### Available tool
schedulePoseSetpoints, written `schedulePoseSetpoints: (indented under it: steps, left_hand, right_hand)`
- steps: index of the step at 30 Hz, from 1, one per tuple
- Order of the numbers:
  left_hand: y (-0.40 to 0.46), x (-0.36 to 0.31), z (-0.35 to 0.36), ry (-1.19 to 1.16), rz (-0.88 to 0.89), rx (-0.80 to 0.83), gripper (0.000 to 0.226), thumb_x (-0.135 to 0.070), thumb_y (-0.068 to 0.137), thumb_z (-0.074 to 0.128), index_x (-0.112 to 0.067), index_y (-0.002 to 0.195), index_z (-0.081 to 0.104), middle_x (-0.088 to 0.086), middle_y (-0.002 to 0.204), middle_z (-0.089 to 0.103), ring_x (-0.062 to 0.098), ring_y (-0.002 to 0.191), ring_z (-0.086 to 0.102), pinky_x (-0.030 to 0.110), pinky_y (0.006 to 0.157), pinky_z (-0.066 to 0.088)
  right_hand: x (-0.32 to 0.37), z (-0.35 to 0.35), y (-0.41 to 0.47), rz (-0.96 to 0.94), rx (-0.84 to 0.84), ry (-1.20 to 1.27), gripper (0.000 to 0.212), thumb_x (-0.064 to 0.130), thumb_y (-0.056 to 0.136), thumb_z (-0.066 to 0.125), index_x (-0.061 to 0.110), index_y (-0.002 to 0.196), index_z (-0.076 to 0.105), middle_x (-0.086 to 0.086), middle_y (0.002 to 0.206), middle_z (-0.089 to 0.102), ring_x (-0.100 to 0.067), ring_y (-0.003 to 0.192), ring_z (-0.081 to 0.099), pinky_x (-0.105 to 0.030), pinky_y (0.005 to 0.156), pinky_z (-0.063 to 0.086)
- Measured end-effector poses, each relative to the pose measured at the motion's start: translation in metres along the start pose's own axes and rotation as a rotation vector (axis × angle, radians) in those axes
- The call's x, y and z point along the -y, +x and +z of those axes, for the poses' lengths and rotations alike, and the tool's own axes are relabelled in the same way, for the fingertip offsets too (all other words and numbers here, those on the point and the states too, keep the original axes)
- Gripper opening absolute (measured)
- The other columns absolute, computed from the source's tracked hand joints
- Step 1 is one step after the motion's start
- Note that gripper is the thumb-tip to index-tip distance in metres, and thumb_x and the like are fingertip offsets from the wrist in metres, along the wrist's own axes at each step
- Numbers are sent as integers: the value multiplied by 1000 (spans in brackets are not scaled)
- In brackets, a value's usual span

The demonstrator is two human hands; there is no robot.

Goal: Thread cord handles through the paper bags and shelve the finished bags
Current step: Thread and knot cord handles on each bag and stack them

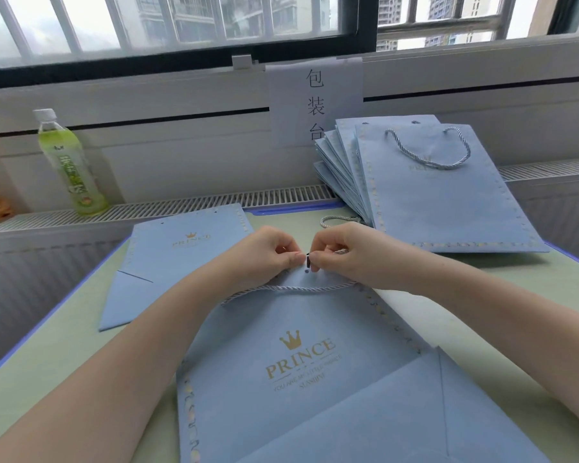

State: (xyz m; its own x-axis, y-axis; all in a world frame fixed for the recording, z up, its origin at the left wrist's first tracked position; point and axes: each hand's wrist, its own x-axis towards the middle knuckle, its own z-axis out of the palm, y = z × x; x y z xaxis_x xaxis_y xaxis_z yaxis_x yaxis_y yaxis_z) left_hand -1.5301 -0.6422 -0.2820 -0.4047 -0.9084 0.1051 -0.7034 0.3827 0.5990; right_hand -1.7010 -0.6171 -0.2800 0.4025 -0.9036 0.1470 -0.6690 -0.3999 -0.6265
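Paper bag in work: a pale blue flat bag (pixel 301 355) with a gold crown print is lying on the green table (pixel 64 345), its top edge under both hands and its lower end running out of the bottom of the view.
Left margin: open table is showing beside a second flat blue bag (pixel 174 259), which is lying just left of the hands.
Sill at far left: a green drink bottle (pixel 68 162) is standing upright; an amber one beside it is being cut off by the edge.
Left hand (pixel 268 252): fingers are curling in, pinching the bag's top edge by a small punched hole.
Cord (pixel 291 289): grey twisted rope is lying across the bag just below the hole, its dark tip sitting between the two hands.
Right hand (pixel 341 253): fingers are curling and pinching the cord close behind its tip.
Right rear: a fanned stack of bags (pixel 442 195) is leaning near the wall sign (pixel 315 101), its top bag carrying a cord handle.
Unclear: the hands are hiding where the cord ends.
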Motion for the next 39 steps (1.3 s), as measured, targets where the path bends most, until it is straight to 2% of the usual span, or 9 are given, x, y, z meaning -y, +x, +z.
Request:
schedulePoseSetpoints:
  steps: [5,13,15,18,22,25,28,33,39]
  left_hand:
    - [0,-1,0,9,1,3,15,-18,93,58,-14,80,64,-10,57,47,-7,43,42,9,47,32]
    - [0,1,-1,-137,-87,7,15,-20,92,60,-14,78,64,-9,53,50,-4,39,42,8,44,33]
    - [0,3,-3,-208,-141,39,16,-25,90,63,-12,80,67,-4,57,57,5,49,49,15,54,39]
    - [-3,5,-9,-393,-210,109,15,-22,89,63,-10,80,69,13,79,63,23,69,54,32,69,44]
    - [-2,10,-18,-584,-262,202,27,5,90,47,-7,84,71,15,83,67,21,63,61,26,62,49]
    - [-2,12,-20,-618,-265,253,34,14,86,43,-4,88,71,15,84,69,20,61,63,24,57,51]
    - [-3,13,-21,-636,-259,286,32,12,87,44,-4,90,71,13,79,68,19,57,63,22,53,51]
    - [-3,13,-21,-693,-249,321,34,10,88,47,-11,72,69,9,72,67,16,53,62,20,48,50]
    - [-3,14,-23,-804,-227,391,11,-3,74,60,-13,77,65,15,89,66,22,63,62,25,56,50]
  right_hand:
    - [5,1,-3,-11,49,-16,20,27,91,54,19,77,66,7,56,34,-7,44,29,-18,44,26]
    - [8,-1,-3,34,-16,-120,22,26,89,53,28,67,58,10,58,41,-4,48,38,-17,47,27]
    - [7,-1,-4,10,-27,-133,20,28,88,56,29,68,57,11,62,44,-1,52,42,-17,50,29]
    - [6,1,-3,-82,-54,-216,15,30,86,63,27,74,54,10,77,50,-1,66,45,-19,60,35]
    - [8,0,-4,-123,-103,-192,12,29,84,67,25,82,56,10,82,52,1,70,46,-10,60,33]
    - [7,-3,-4,-118,-62,-92,15,25,83,67,28,93,57,10,86,54,0,69,47,-15,66,38]
    - [9,-2,-5,-170,21,-15,16,26,83,68,37,90,59,12,83,55,-2,69,48,-18,69,42]
    - [8,1,-3,-219,-46,-57,6,20,85,67,25,81,69,9,73,62,-5,71,53,-18,66,40]
    - [9,1,-1,-179,-132,36,21,16,78,73,27,86,57,12,72,58,1,62,49,-15,63,39]
